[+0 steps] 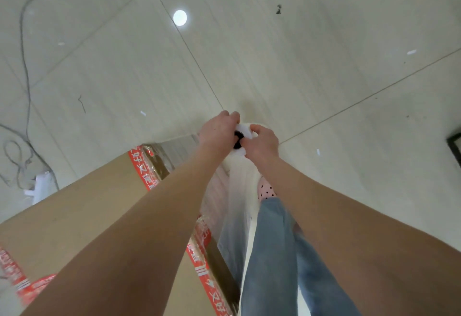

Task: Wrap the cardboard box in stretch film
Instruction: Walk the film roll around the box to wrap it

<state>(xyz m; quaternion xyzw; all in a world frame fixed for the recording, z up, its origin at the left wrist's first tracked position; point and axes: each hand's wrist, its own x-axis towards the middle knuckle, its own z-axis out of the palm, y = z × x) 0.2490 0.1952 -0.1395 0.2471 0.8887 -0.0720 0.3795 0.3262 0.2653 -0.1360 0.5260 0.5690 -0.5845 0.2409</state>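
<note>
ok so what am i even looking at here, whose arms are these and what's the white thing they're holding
There is no machine here. A person wears a camera on their head, so this single picture looks down along their own bare arms. The left hand and the right hand both grip the top end of a white roll of stretch film, which is held upright. To the left stands a big cardboard box with red printed tape, and shiny wrapped film covers its far corner. Lower down are the person's jeans and a dotted shoe on a tiled floor, where a grey cable lies.
</note>
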